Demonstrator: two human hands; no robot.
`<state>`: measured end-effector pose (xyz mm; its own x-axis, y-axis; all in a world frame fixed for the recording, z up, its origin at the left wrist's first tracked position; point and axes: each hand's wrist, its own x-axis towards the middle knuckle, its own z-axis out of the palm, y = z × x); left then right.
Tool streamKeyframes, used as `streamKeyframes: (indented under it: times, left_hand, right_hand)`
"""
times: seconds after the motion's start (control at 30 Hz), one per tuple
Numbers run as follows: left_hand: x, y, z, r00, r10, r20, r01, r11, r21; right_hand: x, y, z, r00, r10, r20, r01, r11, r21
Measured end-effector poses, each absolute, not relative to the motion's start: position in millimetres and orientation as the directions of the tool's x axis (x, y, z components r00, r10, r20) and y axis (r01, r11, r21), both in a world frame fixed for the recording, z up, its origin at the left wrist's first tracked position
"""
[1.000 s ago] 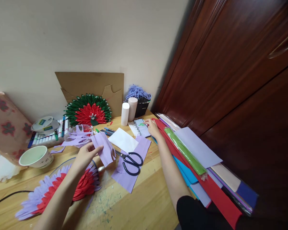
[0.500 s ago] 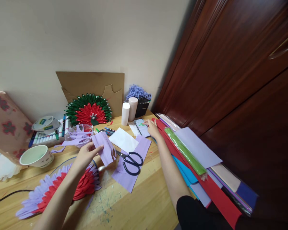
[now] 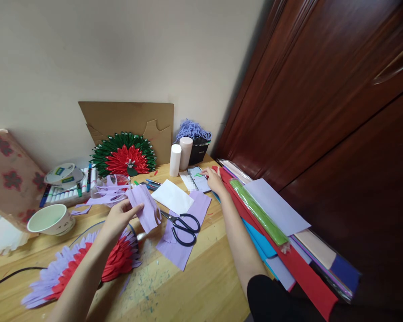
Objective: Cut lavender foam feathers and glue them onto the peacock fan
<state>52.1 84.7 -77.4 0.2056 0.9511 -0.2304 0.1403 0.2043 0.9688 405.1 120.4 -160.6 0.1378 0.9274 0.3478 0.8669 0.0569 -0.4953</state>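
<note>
My left hand [image 3: 121,215] pinches a folded piece of purple crepe paper [image 3: 143,208], its right end cut into strips. My right hand [image 3: 215,180] holds nothing; its fingers reach over a smartphone [image 3: 200,182] with a lit screen, and I cannot tell whether a fingertip touches the glass. Between the hands, black-handled scissors [image 3: 184,229] rest on a purple crepe paper sheet [image 3: 181,255]. A white paper [image 3: 173,197] lies just behind them. Below my left forearm sits a red and purple paper-petal fan [image 3: 58,273], partly hidden by that arm.
A green and red petal fan [image 3: 129,156] leans against cardboard [image 3: 121,114]. Two bottles [image 3: 175,160] stand near blue-purple yarn [image 3: 193,129]. At the left are a bowl [image 3: 52,219], markers [image 3: 67,193] and a tub of purple scraps [image 3: 110,190]. Coloured papers [image 3: 275,205] line the right edge.
My right hand's fingers have shifted slightly over the phone, and its screen picture has changed a little. My left hand has moved very slightly left with the crepe paper.
</note>
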Motion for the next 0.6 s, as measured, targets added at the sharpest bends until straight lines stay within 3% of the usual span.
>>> streamKeyframes:
  times: [0.6]
  left_hand:
    - [49.4, 87.2, -85.6, 0.241, 0.946, -0.218, 0.149, 0.186, 0.971]
  right_hand:
    - [394.7, 121.8, -160.1, 0.141, 0.923, 0.358, 0.838, 0.082, -0.54]
